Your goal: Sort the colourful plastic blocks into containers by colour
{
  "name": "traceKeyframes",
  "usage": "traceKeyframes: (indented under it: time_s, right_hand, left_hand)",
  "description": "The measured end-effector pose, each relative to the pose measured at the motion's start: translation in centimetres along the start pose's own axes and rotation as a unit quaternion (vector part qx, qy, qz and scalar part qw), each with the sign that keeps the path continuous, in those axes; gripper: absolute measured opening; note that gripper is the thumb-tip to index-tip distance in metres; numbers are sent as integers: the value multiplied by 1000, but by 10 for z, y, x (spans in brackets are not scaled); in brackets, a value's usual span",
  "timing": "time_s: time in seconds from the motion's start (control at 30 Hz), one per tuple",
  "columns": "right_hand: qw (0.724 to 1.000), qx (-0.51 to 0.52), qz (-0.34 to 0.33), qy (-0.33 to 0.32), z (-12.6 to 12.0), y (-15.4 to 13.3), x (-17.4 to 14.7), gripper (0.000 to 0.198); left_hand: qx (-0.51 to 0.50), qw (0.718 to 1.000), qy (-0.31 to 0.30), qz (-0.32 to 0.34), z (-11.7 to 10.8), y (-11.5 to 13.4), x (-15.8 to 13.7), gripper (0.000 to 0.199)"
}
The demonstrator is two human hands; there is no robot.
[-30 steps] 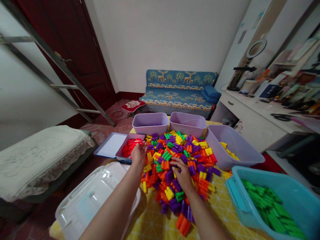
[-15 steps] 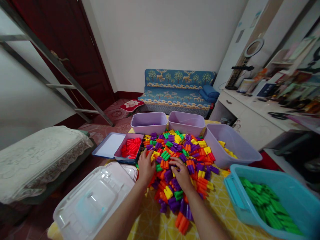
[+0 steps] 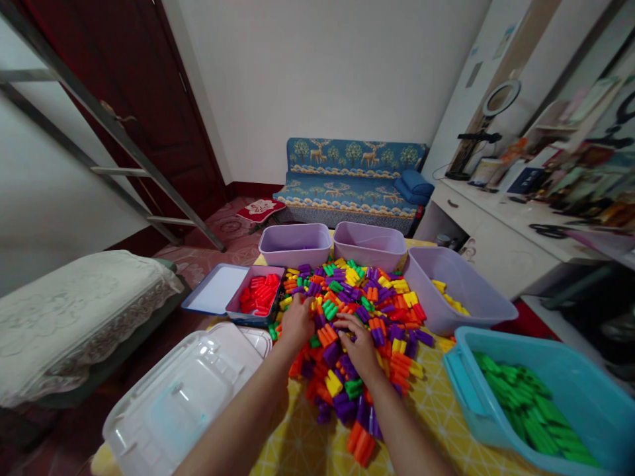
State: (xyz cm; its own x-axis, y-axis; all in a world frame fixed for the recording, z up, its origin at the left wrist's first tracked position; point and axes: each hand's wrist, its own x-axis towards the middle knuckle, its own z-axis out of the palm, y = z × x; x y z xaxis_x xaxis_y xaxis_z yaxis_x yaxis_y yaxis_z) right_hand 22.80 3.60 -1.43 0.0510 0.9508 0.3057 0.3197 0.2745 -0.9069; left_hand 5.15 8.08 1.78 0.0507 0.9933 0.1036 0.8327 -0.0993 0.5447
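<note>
A heap of small ribbed plastic building pieces [image 3: 353, 387] in purple, orange, yellow, green and red covers the middle of the table. My left hand [image 3: 298, 320] reaches into its left side, with fingers bent down and drawn together among the pieces. Whatever lies under those fingertips is hidden. To the right, my right hand [image 3: 358, 340] rests on the heap, fingers apart and slightly curved, touching pieces but gripping none that I can see. Beside my left hand, an open tin box [image 3: 232, 309] contains red pieces [image 3: 259, 294].
Two lilac bins [image 3: 295, 248] [image 3: 370, 244] stand behind the heap. A third lilac bin [image 3: 431, 304] at right holds yellow pieces. Green pieces lie in a turquoise bin [image 3: 476, 396] at front right. Clear plastic lids [image 3: 183, 390] lie at left on the yellow tablecloth [image 3: 307, 439].
My left hand has shifted slightly right and further into the heap, its fingers drawing closer together. An orange piece near it has turned a little. My right hand stays almost in place.
</note>
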Motion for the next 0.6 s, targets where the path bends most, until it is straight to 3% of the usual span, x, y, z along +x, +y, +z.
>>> traceKeyframes:
  time_s: [0.1,0.2,0.47,0.6]
  right_hand:
    - [1000,0,3,-3,-1,-2,0,20]
    - [1000,4,2,-2,0,-3,0,21]
    - [1000,4,4,-5,0,0,-1,22]
    - [1000,1,-5,-5,1,3,-1,23]
  left_hand:
    - [67,998,-12,-9,2,4,-2,51]
    - [65,998,3,-23,4,3,-2,46]
    - [-90,989,95,-64,13,-8,4,30]
    - [-247,957,149,-26,14,-7,5,17]
